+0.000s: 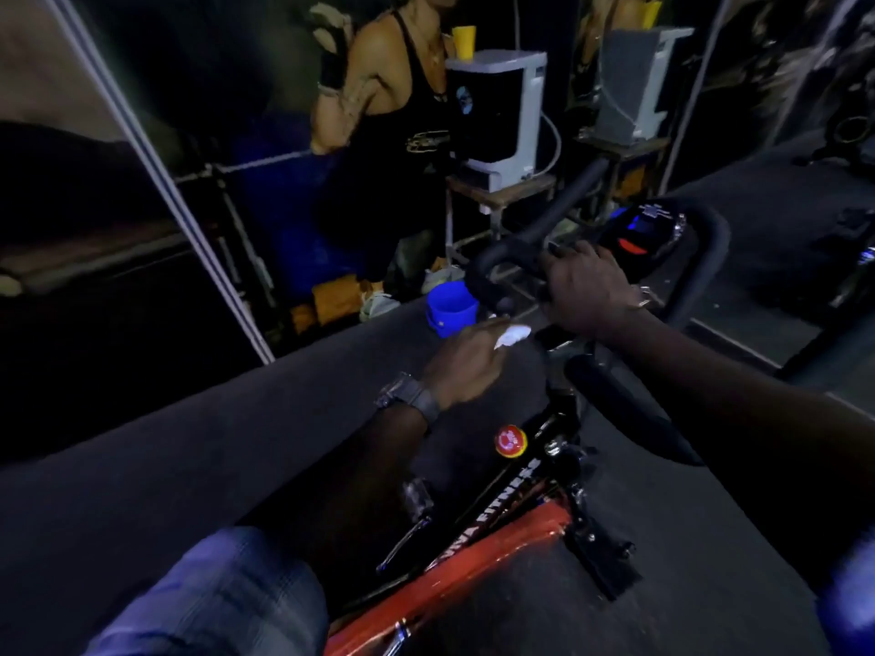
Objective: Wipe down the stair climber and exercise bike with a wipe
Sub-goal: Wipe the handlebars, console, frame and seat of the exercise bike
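- Head view: the exercise bike [516, 513] stood on a dark floor [189, 442], its black and orange frame running from the lower centre up to the black handlebar [535, 239] at centre right.
- The left hand [461, 364] was held in front of the near end of the handlebar, just below it, with its fingers curled around a crumpled white wipe [511, 334]. The wipe showed at the fingertip end of the hand, close to the bar; whether it touched the bar could not be told because of blur.
- A dark wristwatch [409, 397] sat on the left wrist, and a blue checked sleeve [208, 598] covered the upper part of that arm.
- The right hand [587, 286] lay on top of the handlebar, just beyond and to the right of the wipe, with its fingers bent over the bar in a grip.
- The bike's console [639, 229], showing a blue lit area and a red patch, sat immediately behind the right hand.
- A red round knob [510, 441] stood on the frame below both hands.
- A blue bucket [450, 309] stood on the floor beyond the left hand, near the handlebar's end.
- A white and black machine [497, 116] rested on a small bench [502, 191] against the back wall, with a yellow cup [464, 40] on top.
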Action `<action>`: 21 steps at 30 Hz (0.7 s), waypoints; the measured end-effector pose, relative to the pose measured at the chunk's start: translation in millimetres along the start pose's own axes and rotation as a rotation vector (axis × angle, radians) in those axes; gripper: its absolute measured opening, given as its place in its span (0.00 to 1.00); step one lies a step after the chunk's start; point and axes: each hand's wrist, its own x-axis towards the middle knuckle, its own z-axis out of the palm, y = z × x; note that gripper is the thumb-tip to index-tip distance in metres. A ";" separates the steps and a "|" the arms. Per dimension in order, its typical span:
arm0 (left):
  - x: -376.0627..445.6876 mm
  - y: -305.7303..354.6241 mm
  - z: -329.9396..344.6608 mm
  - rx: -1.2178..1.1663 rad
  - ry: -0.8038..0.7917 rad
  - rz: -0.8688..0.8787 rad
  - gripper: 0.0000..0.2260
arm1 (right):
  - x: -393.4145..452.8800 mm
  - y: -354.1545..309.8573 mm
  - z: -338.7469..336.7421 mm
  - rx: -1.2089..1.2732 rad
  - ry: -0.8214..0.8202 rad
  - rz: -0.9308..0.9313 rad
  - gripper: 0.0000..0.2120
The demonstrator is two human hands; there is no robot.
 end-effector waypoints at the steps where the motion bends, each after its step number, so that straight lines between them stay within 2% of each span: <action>1: -6.8 -6.8 -5.7 -0.007 0.036 -0.041 0.17 | 2.2 -16.5 -1.9 0.049 0.014 -0.014 0.24; 5: -53.4 -39.8 -41.6 -0.028 0.177 -0.258 0.24 | 9.2 -99.4 -2.6 0.216 0.055 -0.132 0.17; 8: -113.9 -54.9 -65.3 -0.031 0.285 -0.448 0.20 | 5.3 -168.5 3.3 0.320 0.079 -0.267 0.15; 10: -161.4 -68.6 -71.3 -0.063 0.335 -0.597 0.26 | -1.8 -215.3 9.6 0.422 0.070 -0.341 0.14; 12: -219.9 -83.9 -76.6 -0.051 0.395 -0.673 0.33 | -13.9 -264.8 18.2 0.470 0.039 -0.426 0.14; 15: -312.6 -92.2 -88.5 0.085 0.532 -0.721 0.19 | -41.4 -338.9 29.7 0.508 -0.025 -0.540 0.15; 16: -338.8 -97.5 -88.8 0.066 0.544 -0.749 0.17 | -51.9 -360.2 33.0 0.513 -0.042 -0.575 0.15; 19: -399.2 -119.9 -87.3 -0.027 0.554 -0.905 0.21 | -85.8 -417.1 41.2 0.538 -0.114 -0.627 0.15; 21: -425.9 -136.8 -88.2 -0.065 0.548 -0.935 0.18 | -106.8 -446.3 48.1 0.543 -0.167 -0.637 0.15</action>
